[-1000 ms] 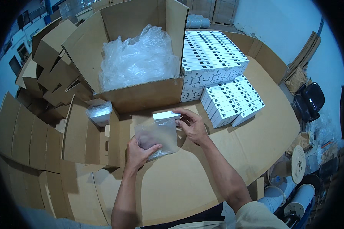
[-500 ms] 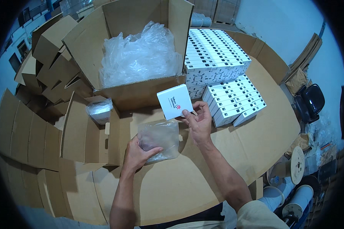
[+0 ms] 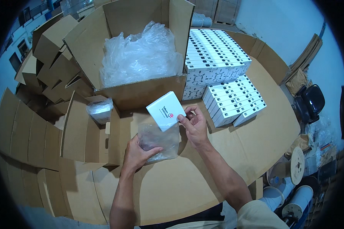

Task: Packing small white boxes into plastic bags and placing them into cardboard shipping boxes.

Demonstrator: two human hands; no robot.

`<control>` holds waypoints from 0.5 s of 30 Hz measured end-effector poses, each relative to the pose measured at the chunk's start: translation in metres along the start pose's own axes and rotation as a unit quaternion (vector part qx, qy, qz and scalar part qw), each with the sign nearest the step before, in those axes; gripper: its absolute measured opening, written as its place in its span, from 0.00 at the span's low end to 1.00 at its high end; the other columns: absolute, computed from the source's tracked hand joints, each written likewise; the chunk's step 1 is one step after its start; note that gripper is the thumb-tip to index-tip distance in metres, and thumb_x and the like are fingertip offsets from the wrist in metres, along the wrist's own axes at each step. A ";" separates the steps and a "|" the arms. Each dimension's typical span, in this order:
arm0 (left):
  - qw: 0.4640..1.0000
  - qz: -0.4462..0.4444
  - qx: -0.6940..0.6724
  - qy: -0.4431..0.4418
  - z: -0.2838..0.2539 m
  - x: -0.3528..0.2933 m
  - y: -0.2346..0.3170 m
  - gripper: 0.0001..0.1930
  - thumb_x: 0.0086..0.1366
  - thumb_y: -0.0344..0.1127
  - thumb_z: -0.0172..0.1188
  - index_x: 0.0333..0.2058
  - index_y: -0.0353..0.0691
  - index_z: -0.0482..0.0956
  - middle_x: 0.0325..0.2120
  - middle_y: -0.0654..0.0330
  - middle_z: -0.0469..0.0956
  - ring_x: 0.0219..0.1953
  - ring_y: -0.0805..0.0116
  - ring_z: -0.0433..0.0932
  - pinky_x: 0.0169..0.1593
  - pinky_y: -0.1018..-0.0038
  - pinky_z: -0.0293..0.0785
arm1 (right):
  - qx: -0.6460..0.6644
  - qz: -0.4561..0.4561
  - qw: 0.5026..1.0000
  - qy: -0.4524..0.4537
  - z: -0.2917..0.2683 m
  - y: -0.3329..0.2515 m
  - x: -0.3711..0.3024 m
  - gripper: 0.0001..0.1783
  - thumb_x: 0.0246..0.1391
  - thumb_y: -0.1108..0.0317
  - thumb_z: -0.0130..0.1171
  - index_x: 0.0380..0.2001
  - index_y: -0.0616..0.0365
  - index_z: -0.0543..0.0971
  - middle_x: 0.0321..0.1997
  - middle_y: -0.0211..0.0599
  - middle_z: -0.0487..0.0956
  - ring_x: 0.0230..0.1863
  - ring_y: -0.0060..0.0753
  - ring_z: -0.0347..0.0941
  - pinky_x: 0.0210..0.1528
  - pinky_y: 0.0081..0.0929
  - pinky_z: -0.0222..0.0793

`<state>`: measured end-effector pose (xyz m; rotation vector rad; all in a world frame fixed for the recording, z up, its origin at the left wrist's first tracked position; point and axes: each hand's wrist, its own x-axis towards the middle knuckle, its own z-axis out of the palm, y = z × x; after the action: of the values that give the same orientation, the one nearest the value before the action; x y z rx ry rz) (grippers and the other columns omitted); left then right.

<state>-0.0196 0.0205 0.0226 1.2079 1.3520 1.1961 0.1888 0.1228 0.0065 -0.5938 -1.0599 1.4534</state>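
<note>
My right hand pinches a flat white square box by its right corner, thumb on top. The box is tilted, and its printed face looks up at me. Its lower tip overlaps the far edge of a clear plastic bag. My left hand grips that bag at its left side, with the thumb over the film and the fingers mostly behind it. To the left stands an open cardboard carton, with a plastic-wrapped white box inside at its far end.
A large carton full of clear plastic bags stands at the back. Right of it, white boxes are stacked in a tall block and a lower block. Folded cartons pile up at far left; spools lie beyond the right edge.
My right hand has brought the white box left and toward me, from beside the bag to over its far edge, turning it slightly. My left hand and the bag have hardly moved.
</note>
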 end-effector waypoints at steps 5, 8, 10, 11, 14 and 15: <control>0.998 0.014 0.063 0.018 -0.003 -0.001 0.003 0.30 0.50 0.33 0.81 0.51 0.33 0.79 0.41 0.55 0.86 0.43 0.69 0.85 0.49 0.69 0.81 | 0.017 -0.001 1.000 -0.019 0.004 -0.004 0.000 0.15 0.62 0.75 0.66 0.45 0.58 0.70 0.40 0.31 0.77 0.43 0.21 0.75 0.47 0.23 0.74; 0.996 0.026 0.074 0.039 0.002 -0.001 0.008 0.28 0.51 0.33 0.81 0.48 0.34 0.79 0.39 0.56 0.86 0.41 0.69 0.85 0.48 0.70 0.80 | 0.004 -0.004 1.000 -0.025 -0.001 -0.003 -0.001 0.15 0.61 0.77 0.66 0.45 0.58 0.70 0.39 0.30 0.77 0.43 0.20 0.74 0.47 0.23 0.73; 0.995 0.031 0.079 0.053 0.002 -0.002 0.009 0.27 0.51 0.34 0.81 0.47 0.34 0.79 0.38 0.57 0.86 0.41 0.69 0.85 0.47 0.70 0.80 | 0.014 0.006 0.999 -0.030 -0.001 -0.007 -0.002 0.15 0.60 0.77 0.66 0.44 0.57 0.70 0.39 0.30 0.76 0.43 0.20 0.73 0.47 0.23 0.72; 0.995 0.043 0.066 0.059 0.002 -0.001 0.005 0.26 0.51 0.34 0.82 0.46 0.34 0.78 0.37 0.58 0.86 0.40 0.70 0.84 0.47 0.70 0.80 | 0.023 0.015 0.999 -0.034 -0.001 -0.007 -0.002 0.15 0.60 0.77 0.65 0.44 0.57 0.70 0.39 0.30 0.76 0.42 0.20 0.73 0.47 0.23 0.72; 0.994 0.062 0.058 0.073 0.001 0.001 -0.006 0.26 0.50 0.35 0.82 0.44 0.34 0.78 0.37 0.57 0.85 0.40 0.70 0.84 0.47 0.70 0.80 | 0.018 0.005 0.999 -0.039 0.000 -0.005 -0.001 0.14 0.59 0.77 0.65 0.43 0.56 0.70 0.39 0.28 0.75 0.42 0.19 0.72 0.46 0.22 0.71; 0.993 0.068 0.063 0.080 0.001 0.002 -0.008 0.26 0.50 0.35 0.82 0.44 0.34 0.78 0.37 0.57 0.85 0.40 0.70 0.84 0.47 0.71 0.81 | 0.018 0.005 0.999 -0.039 -0.001 -0.003 -0.001 0.14 0.59 0.77 0.65 0.43 0.56 0.70 0.39 0.28 0.75 0.42 0.19 0.72 0.46 0.22 0.71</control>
<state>-0.0198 0.0218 0.0141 1.3349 1.5013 1.3434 0.1918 0.1220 0.0084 -0.5201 -1.0905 1.5127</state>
